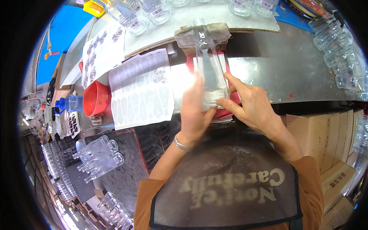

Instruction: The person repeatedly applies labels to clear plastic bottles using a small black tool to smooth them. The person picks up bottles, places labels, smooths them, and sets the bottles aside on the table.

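A clear glass bottle (209,65) lies in front of me, its base toward me and its neck on a rolled, worn cloth (220,34). Beneath its body is a red cloth (234,86) with white paper on it. My right hand (255,105) steadies the bottle's right side near the base, thumb and fingertips against the glass. Along the left side lies my left hand (191,113), its fingers smeared by motion; its thumb is near the base. A whitish film or label seems to show on the bottle, but glare hides its edges.
Left of the bottle lies a sheet of clear labels (142,90), then a red bowl (96,99) and a blue-capped bottle (69,104). Several glass bottles (157,11) stand at the back, more (339,53) at far right. Cardboard boxes (322,134) stand lower right.
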### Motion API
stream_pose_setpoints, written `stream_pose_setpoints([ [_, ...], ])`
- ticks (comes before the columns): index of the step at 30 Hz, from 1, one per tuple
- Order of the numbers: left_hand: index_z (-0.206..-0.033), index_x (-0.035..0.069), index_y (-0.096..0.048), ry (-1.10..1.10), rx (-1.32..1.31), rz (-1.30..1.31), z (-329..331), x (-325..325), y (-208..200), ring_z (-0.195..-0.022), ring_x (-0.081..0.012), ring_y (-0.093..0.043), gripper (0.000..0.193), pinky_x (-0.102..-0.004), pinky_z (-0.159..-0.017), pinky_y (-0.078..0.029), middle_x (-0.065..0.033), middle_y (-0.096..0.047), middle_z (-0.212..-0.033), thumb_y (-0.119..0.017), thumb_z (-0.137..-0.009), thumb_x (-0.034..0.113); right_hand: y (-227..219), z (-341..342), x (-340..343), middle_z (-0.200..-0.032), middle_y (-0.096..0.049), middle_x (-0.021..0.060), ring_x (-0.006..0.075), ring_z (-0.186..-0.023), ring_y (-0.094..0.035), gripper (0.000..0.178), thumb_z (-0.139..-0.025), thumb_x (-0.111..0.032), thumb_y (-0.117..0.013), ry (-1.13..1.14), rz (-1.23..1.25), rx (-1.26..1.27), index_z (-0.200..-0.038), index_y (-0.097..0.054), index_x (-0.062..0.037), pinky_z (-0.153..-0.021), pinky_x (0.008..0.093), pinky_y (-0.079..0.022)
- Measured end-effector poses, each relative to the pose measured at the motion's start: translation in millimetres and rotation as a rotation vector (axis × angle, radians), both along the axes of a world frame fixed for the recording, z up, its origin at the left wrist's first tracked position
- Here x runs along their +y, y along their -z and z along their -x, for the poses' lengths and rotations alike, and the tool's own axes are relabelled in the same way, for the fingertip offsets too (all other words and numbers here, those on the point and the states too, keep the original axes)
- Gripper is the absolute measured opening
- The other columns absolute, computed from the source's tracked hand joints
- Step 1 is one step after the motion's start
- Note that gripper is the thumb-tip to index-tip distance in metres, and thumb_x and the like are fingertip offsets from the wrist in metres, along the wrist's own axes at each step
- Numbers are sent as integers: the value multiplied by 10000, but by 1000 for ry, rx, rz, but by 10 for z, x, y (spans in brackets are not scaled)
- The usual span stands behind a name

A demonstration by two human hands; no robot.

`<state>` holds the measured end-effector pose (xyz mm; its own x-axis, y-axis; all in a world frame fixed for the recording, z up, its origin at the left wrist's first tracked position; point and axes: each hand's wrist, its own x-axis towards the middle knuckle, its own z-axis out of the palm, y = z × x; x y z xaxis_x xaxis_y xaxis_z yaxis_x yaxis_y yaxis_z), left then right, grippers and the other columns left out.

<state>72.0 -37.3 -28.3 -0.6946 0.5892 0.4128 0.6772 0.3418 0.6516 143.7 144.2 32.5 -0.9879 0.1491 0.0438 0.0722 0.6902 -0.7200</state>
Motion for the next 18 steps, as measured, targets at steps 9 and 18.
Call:
stream_pose_setpoints([
  [9, -1538, -11, -314, 62, -219, -127, 33, -28, 59, -1426, -376, -409, 939, -398, -1159, -362, -225, -363, -1576, -765, -715, -32, 141, -100, -33, -948, -670, 146, 294, -657, -595, 593, -823, -175, -789, 17, -43, 129, -1358, -580, -30, -629, 385, -491],
  [18, -1557, -6, -261, 83, -154, -32, 170, -250, -20, -1450, -395, -355, 980, -435, -1180, -321, -248, -317, -1587, -835, -778, 149, 226, -136, 97, -911, -684, 109, 186, -578, -561, 551, -818, -150, -795, 105, 98, 98, -1321, -609, -25, -575, 316, -478],
])
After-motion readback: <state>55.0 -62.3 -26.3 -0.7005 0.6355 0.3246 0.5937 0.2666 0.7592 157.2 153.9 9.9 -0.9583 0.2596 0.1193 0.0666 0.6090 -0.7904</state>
